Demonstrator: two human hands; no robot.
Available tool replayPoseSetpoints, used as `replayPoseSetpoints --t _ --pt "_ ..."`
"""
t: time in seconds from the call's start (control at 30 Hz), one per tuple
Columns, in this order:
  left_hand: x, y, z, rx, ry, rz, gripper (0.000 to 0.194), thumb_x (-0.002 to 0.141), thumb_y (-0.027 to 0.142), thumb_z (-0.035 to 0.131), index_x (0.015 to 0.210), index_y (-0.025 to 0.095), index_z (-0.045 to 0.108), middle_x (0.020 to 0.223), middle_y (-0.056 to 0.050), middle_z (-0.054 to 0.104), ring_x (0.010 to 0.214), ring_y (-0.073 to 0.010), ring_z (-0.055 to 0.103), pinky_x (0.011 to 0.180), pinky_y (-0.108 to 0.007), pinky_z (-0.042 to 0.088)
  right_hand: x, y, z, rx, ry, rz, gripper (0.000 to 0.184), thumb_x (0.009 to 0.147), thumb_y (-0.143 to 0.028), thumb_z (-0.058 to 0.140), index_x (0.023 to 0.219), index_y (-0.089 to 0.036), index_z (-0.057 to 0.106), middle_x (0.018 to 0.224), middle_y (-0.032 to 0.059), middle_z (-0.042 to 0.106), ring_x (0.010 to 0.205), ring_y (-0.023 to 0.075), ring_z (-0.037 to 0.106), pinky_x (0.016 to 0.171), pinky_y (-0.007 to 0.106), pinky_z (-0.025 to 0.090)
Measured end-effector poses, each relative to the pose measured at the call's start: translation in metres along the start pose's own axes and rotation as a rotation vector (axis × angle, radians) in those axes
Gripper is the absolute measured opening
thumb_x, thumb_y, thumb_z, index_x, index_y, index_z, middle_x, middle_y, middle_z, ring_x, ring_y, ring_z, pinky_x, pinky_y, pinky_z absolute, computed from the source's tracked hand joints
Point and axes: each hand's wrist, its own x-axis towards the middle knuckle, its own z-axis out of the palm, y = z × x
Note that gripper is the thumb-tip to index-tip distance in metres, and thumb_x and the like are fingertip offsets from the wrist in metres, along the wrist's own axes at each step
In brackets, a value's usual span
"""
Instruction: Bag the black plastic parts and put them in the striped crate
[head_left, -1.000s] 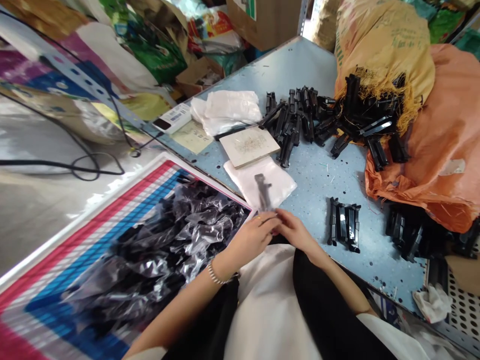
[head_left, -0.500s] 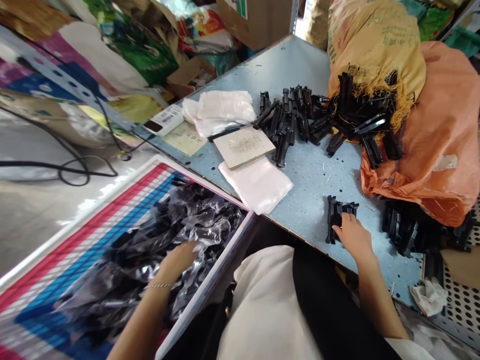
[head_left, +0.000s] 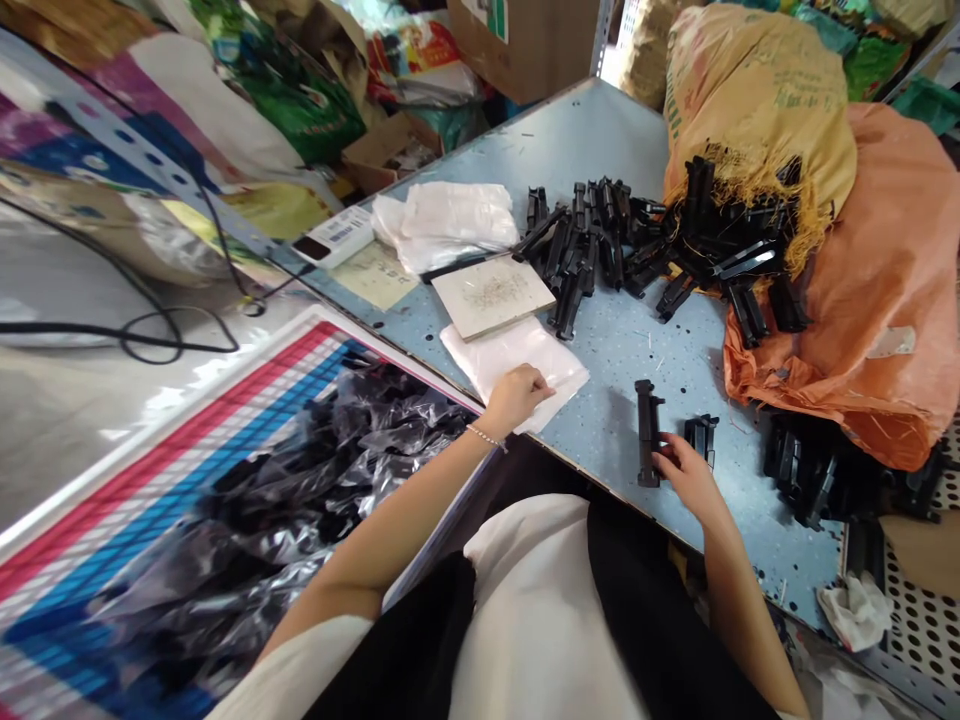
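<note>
My right hand (head_left: 688,473) grips a long black plastic part (head_left: 646,430), its fingertips against the part's lower right side. The part is held upright near the table's front edge. Beside that hand lies another black part (head_left: 702,436), partly hidden by the fingers. My left hand (head_left: 517,396), with a bracelet at the wrist, rests over a stack of clear plastic bags (head_left: 491,358); its fingers are curled and pinched at the top bag's surface. A pale flat board (head_left: 493,293) covers the far end of the stack.
A striped basket (head_left: 296,368) full of bagged black parts (head_left: 300,500) stands at the left. Across the blue table (head_left: 577,130) lie more black parts (head_left: 574,250), spilling from a yellow sack (head_left: 757,85). An orange sack (head_left: 885,330) sits at the right.
My left hand has moved up from the basket to the plastic bags. My right hand has drawn one black part leftward, away from the other beside it.
</note>
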Motion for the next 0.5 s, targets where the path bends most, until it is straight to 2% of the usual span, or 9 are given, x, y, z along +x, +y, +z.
replayPoseSetpoints --t 0.13,0.23,0.3,0.37,0.43,0.5 --pt "0.01 -0.011 -0.02 -0.314 -0.126 -0.172 0.02 0.081 0.036 0.065 0.076 0.017 0.07 0.067 0.0 0.066 0.063 -0.015 0.057 0.06 -0.026 0.044 0.009 -0.011 0.034 0.715 -0.27 0.034 0.031 0.074 -0.038 0.076 0.099 -0.02 0.068 0.076 -0.0003 0.067 0.065 0.0143 0.06 0.06 0.026 0.05" --pt "0.013 -0.012 -0.019 -0.471 -0.085 -0.244 0.014 0.07 0.029 0.071 0.075 0.017 0.064 0.064 0.001 0.065 0.057 -0.0134 0.056 0.054 -0.025 0.042 0.018 -0.024 0.071 1.071 -0.479 0.161 0.026 0.073 -0.034 0.078 0.092 -0.021 0.068 0.079 0.0 0.068 0.066 0.0134 0.061 0.059 0.025 0.053" --pt "0.012 -0.012 -0.016 -0.546 -0.033 -0.255 0.015 0.068 0.024 0.07 0.075 0.019 0.058 0.062 0.002 0.064 0.056 -0.0137 0.058 0.054 -0.024 0.043 0.025 -0.031 0.093 1.232 -0.637 0.266 0.026 0.08 -0.033 0.073 0.1 -0.019 0.067 0.089 0.003 0.07 0.071 0.0127 0.062 0.058 0.022 0.054" --pt "0.009 -0.011 -0.015 -0.545 0.031 -0.201 0.013 0.07 0.023 0.066 0.077 0.019 0.056 0.067 0.001 0.066 0.062 -0.0149 0.062 0.058 -0.025 0.047 0.033 -0.036 0.109 1.341 -0.777 0.369 0.028 0.086 -0.031 0.068 0.11 -0.017 0.063 0.091 0.004 0.069 0.071 0.0102 0.059 0.053 0.017 0.052" --pt "0.005 -0.011 -0.018 -0.444 0.092 -0.12 0.009 0.072 0.025 0.065 0.076 0.019 0.058 0.072 -0.001 0.068 0.068 -0.0154 0.063 0.065 -0.027 0.049 0.038 -0.038 0.117 1.431 -0.826 0.43 0.033 0.09 -0.03 0.064 0.119 -0.015 0.058 0.087 0.0024 0.067 0.067 0.0082 0.056 0.05 0.014 0.05" --pt "0.001 -0.012 -0.023 -0.366 0.099 -0.089 0.01 0.072 0.028 0.067 0.075 0.019 0.062 0.073 -0.001 0.068 0.068 -0.0152 0.061 0.067 -0.028 0.049 0.038 -0.039 0.117 1.476 -0.827 0.455 0.036 0.092 -0.031 0.061 0.123 -0.014 0.056 0.084 0.0013 0.064 0.065 0.0076 0.053 0.05 0.013 0.05"
